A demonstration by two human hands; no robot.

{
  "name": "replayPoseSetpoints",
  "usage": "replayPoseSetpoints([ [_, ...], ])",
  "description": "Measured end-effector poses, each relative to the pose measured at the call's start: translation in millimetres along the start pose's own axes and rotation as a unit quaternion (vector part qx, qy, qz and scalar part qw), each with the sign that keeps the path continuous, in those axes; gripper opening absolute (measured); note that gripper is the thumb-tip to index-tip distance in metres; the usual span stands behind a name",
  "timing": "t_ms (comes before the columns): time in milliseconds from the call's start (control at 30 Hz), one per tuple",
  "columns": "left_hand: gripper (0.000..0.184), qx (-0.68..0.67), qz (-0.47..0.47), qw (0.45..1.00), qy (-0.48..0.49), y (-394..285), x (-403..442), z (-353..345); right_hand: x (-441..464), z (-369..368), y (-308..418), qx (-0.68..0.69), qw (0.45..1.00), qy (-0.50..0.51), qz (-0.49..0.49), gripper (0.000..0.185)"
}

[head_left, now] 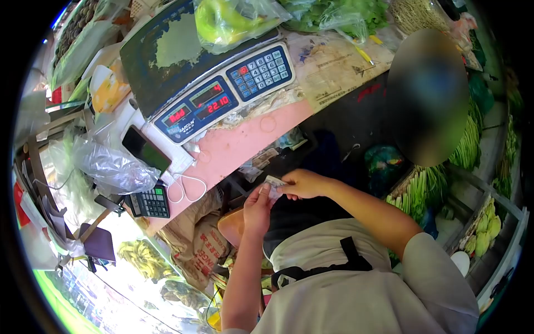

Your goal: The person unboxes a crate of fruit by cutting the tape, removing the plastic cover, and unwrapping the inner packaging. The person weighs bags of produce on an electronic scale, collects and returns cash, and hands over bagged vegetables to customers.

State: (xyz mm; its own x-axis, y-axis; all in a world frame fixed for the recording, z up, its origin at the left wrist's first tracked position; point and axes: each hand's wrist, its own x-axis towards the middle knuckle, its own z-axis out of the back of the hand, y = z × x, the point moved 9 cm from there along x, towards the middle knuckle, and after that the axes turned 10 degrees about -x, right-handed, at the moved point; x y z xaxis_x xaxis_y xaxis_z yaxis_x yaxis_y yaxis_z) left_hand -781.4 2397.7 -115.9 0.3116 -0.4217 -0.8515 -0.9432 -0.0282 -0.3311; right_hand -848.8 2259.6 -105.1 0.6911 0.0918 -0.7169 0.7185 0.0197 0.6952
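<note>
Above my lap, both hands are together on a small folded banknote (273, 187). My left hand (258, 211) pinches its near side between thumb and fingers. From the right, my right hand (303, 184) grips the other edge, its fingers curled closed. How many notes there are cannot be made out. Just beyond the hands, below the table edge, lie loose banknotes (262, 159). On the pink tabletop (253, 131) stands a digital scale (206, 106) with red lit figures, and a clear plastic bag of green produce (231, 25) rests on its pan.
Left of the scale are a phone (146, 149), a white cable (189, 189), a black calculator (153, 201) and clear plastic bags (111, 161). Leafy greens (339, 14) lie at the back. Bundled green vegetables (420, 186) fill the right side. A blurred oval hides part of the upper right.
</note>
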Motion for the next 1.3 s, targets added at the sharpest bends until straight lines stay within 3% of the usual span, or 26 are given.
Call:
replayPoseSetpoints([
  [33, 0.037, 0.018, 0.0, 1.0, -0.012, 0.6, -3.3, 4.0, 5.2, 13.4, 10.5, -0.039, 0.997, -0.056, 0.036, 0.034],
  [67, 0.024, -0.005, -0.044, 0.998, -0.037, -4.5, -8.9, 8.8, 5.1, 35.2, 21.2, -0.072, 0.981, -0.168, 0.07, 0.035],
  [100, 0.024, -0.006, -0.045, 0.998, -0.041, -4.3, -12.3, 13.9, -0.2, 56.0, 31.6, -0.104, 0.95, -0.277, 0.103, 0.036],
  [167, 0.021, 0.024, -0.095, 0.991, -0.094, -11.9, -20.8, 34.2, 6.7, 88.5, 20.1, -0.357, 0.831, -0.427, -0.009, 0.036],
  [200, 0.02, 0.033, -0.103, 0.989, -0.096, -12.0, -25.4, 39.6, 8.0, 95.5, 26.7, -0.359, 0.831, -0.424, -0.007, 0.036],
  [267, 0.022, 0.086, -0.104, 0.986, -0.097, -8.0, -33.0, 57.0, 18.2, 104.0, 18.1, -0.44, 0.824, -0.332, -0.132, 0.033],
  [300, 0.023, 0.141, -0.102, 0.98, -0.096, -6.2, -33.7, 64.3, 26.9, 105.3, 12.2, -0.443, 0.823, -0.332, -0.127, 0.033],
  [433, 0.024, 0.118, -0.112, 0.982, -0.091, -3.5, -44.7, 70.3, 34.4, 98.3, -23.8, -0.471, 0.813, -0.308, -0.151, 0.026],
  [600, 0.032, 0.073, -0.098, 0.992, -0.038, -3.2, -54.1, 51.7, -4.6, 94.8, -20.5, -0.425, 0.831, -0.343, -0.107, 0.023],
  [667, 0.032, 0.09, -0.084, 0.991, -0.046, 0.6, -54.2, 47.8, -14.2, 88.1, -13.1, -0.404, 0.847, -0.345, -0.015, 0.023],
  [767, 0.029, 0.098, -0.07, 0.992, -0.036, 13.7, -48.0, 49.5, -31.2, 75.1, 8.7, -0.428, 0.821, -0.372, 0.064, 0.023],
  [833, 0.029, 0.084, -0.073, 0.994, -0.014, 21.3, -42.5, 48.5, -28.6, 72.5, 10.1, -0.477, 0.801, -0.356, 0.06, 0.024],
  [933, 0.029, 0.092, -0.078, 0.993, 0.006, 23.7, -41.5, 44.2, -23.9, 70.1, 11.7, -0.448, 0.83, -0.325, 0.074, 0.022],
  [1000, 0.027, 0.111, -0.08, 0.99, 0.015, 20.0, -42.6, 41.2, -35.6, 62.7, 23.2, -0.327, 0.867, -0.347, 0.144, 0.019],
  [1033, 0.026, 0.13, -0.079, 0.988, 0.023, 18.4, -44.3, 37.3, -35.3, 51.6, 20.6, -0.206, 0.937, -0.282, 0.037, 0.018],
  [1067, 0.026, 0.133, -0.078, 0.988, 0.025, 14.9, -46.8, 31.0, -33.9, 33.6, 17.1, -0.062, 0.968, -0.243, 0.032, 0.021],
  [1100, 0.025, 0.104, -0.073, 0.992, 0.022, 9.9, -50.4, 22.2, -33.2, 13.0, 14.2, 0.083, 0.976, -0.2, 0.026, 0.024],
  [1167, 0.026, 0.083, -0.064, 0.994, 0.023, -1.7, -55.5, 8.5, -30.8, -33.9, 19.9, 0.186, 0.976, -0.107, -0.023, 0.029],
  [1300, 0.027, 0.095, -0.052, 0.994, -0.008, -9.3, -54.6, 10.1, -21.3, -54.1, 15.0, 0.087, 0.992, -0.092, -0.012, 0.03],
])
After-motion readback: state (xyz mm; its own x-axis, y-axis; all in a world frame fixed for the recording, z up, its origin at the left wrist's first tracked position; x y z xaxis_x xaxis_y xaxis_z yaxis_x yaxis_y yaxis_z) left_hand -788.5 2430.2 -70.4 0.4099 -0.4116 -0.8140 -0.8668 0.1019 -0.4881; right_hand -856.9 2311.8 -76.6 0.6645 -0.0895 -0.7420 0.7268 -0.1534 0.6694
